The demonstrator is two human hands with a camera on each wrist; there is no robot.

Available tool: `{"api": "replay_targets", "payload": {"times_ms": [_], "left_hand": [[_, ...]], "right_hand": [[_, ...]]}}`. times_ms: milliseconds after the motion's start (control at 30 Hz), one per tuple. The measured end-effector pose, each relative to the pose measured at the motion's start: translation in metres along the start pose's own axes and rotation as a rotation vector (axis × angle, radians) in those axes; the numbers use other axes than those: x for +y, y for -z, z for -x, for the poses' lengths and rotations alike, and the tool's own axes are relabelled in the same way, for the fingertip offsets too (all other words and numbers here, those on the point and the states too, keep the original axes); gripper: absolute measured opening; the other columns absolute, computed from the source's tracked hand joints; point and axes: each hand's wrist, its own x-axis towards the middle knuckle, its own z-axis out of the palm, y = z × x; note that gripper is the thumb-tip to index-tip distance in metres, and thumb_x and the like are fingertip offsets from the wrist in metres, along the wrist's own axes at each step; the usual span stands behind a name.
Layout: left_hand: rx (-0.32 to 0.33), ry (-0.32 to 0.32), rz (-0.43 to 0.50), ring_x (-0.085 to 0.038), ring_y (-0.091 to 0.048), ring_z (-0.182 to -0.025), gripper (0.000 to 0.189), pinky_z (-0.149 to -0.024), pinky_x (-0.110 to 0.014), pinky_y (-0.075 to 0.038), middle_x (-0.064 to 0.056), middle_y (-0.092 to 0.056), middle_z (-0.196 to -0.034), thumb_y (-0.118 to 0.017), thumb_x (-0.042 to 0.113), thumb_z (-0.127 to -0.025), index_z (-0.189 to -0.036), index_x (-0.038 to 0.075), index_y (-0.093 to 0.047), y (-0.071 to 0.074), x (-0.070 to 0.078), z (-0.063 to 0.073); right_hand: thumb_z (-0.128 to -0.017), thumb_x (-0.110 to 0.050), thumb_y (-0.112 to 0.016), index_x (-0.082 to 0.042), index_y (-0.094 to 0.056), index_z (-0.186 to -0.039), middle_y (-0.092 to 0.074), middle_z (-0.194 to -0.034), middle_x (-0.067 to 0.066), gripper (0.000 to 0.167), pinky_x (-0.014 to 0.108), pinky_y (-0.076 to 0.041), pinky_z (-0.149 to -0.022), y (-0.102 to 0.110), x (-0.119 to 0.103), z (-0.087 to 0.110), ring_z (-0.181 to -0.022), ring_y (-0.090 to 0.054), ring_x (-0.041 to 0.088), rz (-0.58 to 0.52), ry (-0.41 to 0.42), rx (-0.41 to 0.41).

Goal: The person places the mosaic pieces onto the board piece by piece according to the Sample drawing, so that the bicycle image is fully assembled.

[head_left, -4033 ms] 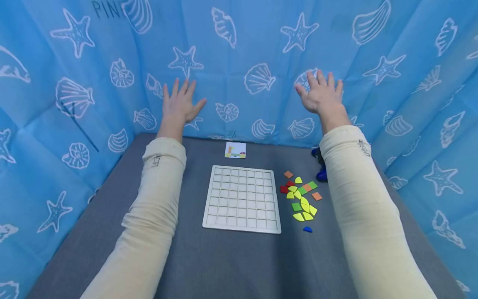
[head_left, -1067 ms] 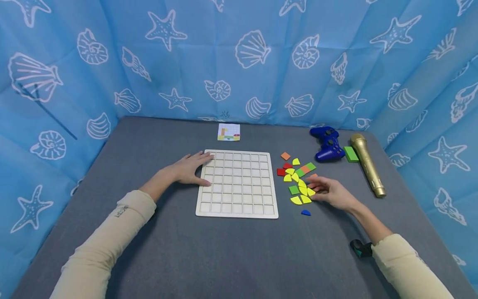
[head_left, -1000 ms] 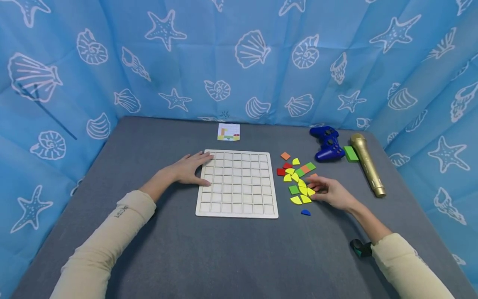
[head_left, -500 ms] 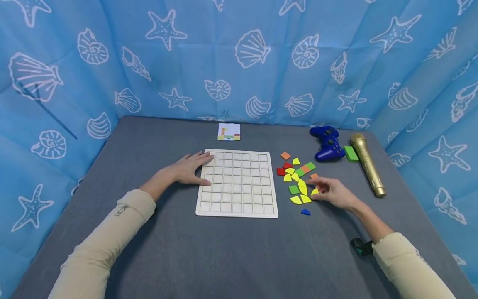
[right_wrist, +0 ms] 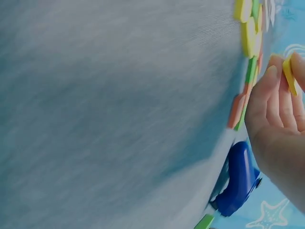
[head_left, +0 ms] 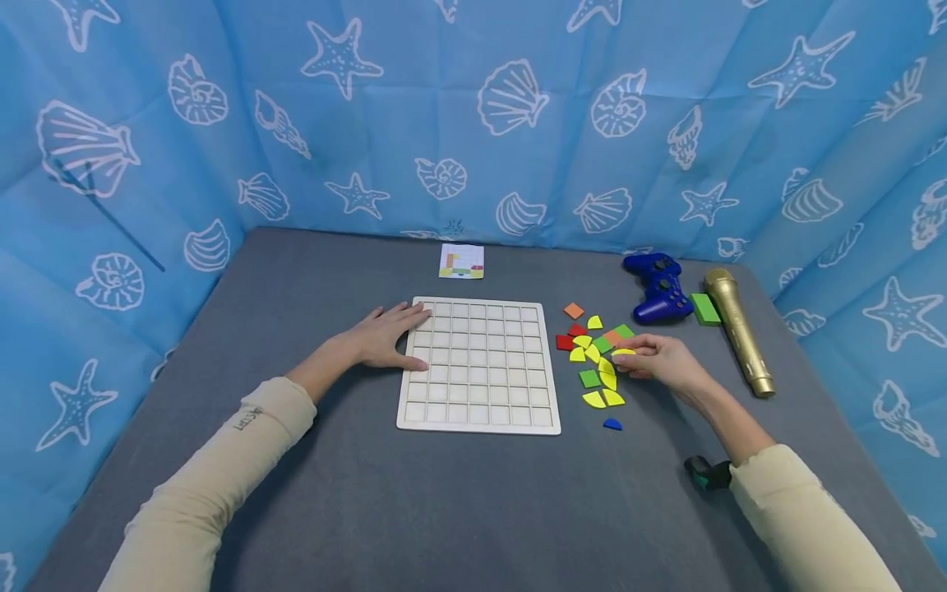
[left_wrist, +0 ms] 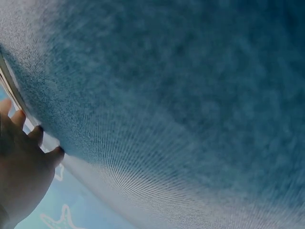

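Note:
My left hand [head_left: 381,339] rests with spread fingers on the left edge of a white grid board [head_left: 487,367]. In the left wrist view its fingertips [left_wrist: 37,133] touch the board's rim. Over the tile pile, my right hand [head_left: 666,362] pinches a yellow tile [head_left: 625,352] between thumb and fingers, raised above the table. The right wrist view shows that yellow tile [right_wrist: 289,76] edge-on, apart from the others. Below and left of this hand lie loose yellow tiles [head_left: 607,375], a green square tile [head_left: 589,379], red tiles [head_left: 565,342] and an orange tile [head_left: 574,311].
A small pattern card [head_left: 462,261] lies behind the board. At the back right are a blue game controller [head_left: 658,288], a green block [head_left: 705,309] and a gold microphone [head_left: 740,333]. A blue half-round tile [head_left: 612,424] lies nearest me. Blue curtains [head_left: 473,123] enclose the table.
Both hands have come down from a raised pose. The right hand has drawn a yellow tile out of the pile and lifted it. The left hand has stayed on the board lately.

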Motion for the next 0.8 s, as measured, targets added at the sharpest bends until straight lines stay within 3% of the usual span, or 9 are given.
{"api": "replay_targets", "payload": {"times_ms": [167, 400, 533, 667, 800], "left_hand": [[0.007, -0.003, 0.002, -0.029, -0.004, -0.144, 0.1, -0.111, -0.057, -0.002, -0.004, -0.007, -0.159, -0.058, 0.069, -0.08, -0.155, 0.018, -0.015, 0.0, 0.0, 0.001], [0.001, -0.012, 0.0, -0.029, -0.003, -0.144, 0.099, -0.111, -0.057, -0.002, -0.005, -0.006, -0.159, -0.057, 0.07, -0.081, -0.155, 0.019, -0.015, 0.0, -0.001, 0.003], [0.002, -0.013, -0.01, -0.029, -0.003, -0.144, 0.098, -0.111, -0.057, -0.001, -0.005, -0.006, -0.159, -0.055, 0.07, -0.081, -0.155, 0.019, -0.015, -0.001, 0.0, 0.003], [0.003, -0.008, -0.013, -0.028, -0.002, -0.144, 0.098, -0.111, -0.057, -0.001, -0.004, -0.005, -0.159, -0.054, 0.071, -0.082, -0.155, 0.02, -0.014, -0.002, 0.0, 0.001], [-0.004, 0.002, -0.009, -0.027, -0.002, -0.144, 0.097, -0.111, -0.057, -0.001, -0.004, -0.005, -0.159, -0.055, 0.07, -0.082, -0.155, 0.02, -0.014, -0.001, 0.002, 0.001]], "right_hand": [[-0.09, -0.032, -0.069, 0.004, -0.05, -0.13, -0.068, -0.109, 0.008, 0.057, 0.032, -0.051, -0.086, -0.006, -0.013, -0.01, -0.096, -0.062, 0.014, -0.053, -0.053, -0.027], [-0.094, -0.018, -0.063, 0.005, -0.045, -0.136, -0.066, -0.109, 0.014, 0.051, 0.03, -0.052, -0.085, -0.017, -0.025, -0.021, -0.094, -0.064, 0.015, -0.22, -0.042, -0.104], [-0.098, -0.012, -0.057, 0.004, -0.044, -0.139, -0.062, -0.115, 0.018, 0.046, 0.031, -0.052, -0.086, -0.026, -0.031, -0.029, -0.094, -0.064, 0.016, -0.267, -0.078, -0.148], [-0.097, -0.016, -0.059, 0.003, -0.049, -0.135, -0.058, -0.118, 0.017, 0.044, 0.031, -0.051, -0.086, -0.037, -0.039, -0.036, -0.094, -0.062, 0.018, -0.211, -0.099, -0.138], [-0.094, -0.022, -0.064, 0.001, -0.054, -0.129, -0.061, -0.104, 0.01, 0.043, 0.028, -0.046, -0.074, -0.048, -0.047, -0.044, -0.083, -0.056, 0.019, -0.104, -0.077, -0.116]]}}
